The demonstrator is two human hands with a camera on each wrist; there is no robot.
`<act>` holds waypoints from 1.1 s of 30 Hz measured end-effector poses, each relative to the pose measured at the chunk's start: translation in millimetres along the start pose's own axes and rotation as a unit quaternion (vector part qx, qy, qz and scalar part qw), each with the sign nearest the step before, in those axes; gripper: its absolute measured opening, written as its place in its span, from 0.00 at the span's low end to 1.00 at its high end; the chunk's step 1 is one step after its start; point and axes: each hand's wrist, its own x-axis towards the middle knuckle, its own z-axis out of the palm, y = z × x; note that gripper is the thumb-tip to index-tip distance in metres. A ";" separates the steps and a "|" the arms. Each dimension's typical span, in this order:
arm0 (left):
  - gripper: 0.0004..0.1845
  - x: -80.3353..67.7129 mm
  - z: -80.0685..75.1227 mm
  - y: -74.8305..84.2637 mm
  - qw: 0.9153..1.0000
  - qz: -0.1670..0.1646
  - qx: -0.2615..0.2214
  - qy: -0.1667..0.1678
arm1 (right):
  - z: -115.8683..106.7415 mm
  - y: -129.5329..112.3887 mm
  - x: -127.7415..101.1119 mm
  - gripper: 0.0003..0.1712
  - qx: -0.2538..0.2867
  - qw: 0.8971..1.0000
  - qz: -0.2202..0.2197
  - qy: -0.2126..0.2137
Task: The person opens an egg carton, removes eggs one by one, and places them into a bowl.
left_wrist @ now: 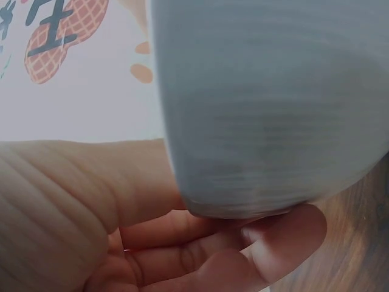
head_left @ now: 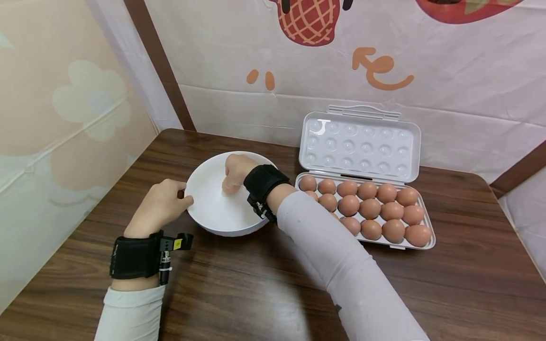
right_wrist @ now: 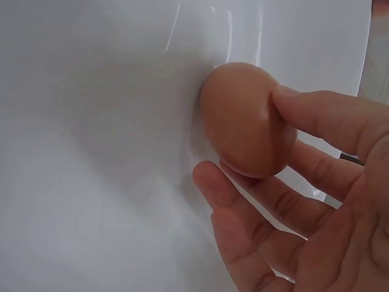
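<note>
A brown egg (right_wrist: 240, 118) is held between the thumb and fingers of my right hand (right_wrist: 316, 201), low inside a wide white bowl (head_left: 209, 203). In the head view, my right hand (head_left: 240, 169) reaches over the bowl from the right and hides much of the egg. At the bowl's left side, my left hand (head_left: 159, 203) grips the rim. The left wrist view shows the bowl's outer wall (left_wrist: 267, 121) close up, with the left thumb on one side of the edge and the fingers (left_wrist: 292, 240) curled on the other.
Right of the bowl lies a white plastic egg box (head_left: 431, 234) with several brown eggs (head_left: 370, 208) in rows. Its dimpled lid (head_left: 358, 142) leans back upright. The wooden table (head_left: 239, 284) meets printed cloth (head_left: 213, 61) behind and on the left.
</note>
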 end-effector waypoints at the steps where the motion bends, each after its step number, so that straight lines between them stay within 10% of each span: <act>1: 0.20 -0.4 0.3 -0.5 1.000 0.000 -0.001 0.000 | -0.3 0.1 0.6 0.17 -0.003 1.000 0.001 -0.005; 15: 0.20 -3.7 -0.4 1.1 1.000 -0.006 -0.015 -0.001 | -14.5 6.4 1.3 0.24 -0.032 0.999 0.011 0.006; 33: 0.19 -4.7 0.5 -1.3 1.000 -0.003 -0.020 -0.004 | -70.9 62.9 -76.1 0.20 -0.027 0.991 -0.028 0.126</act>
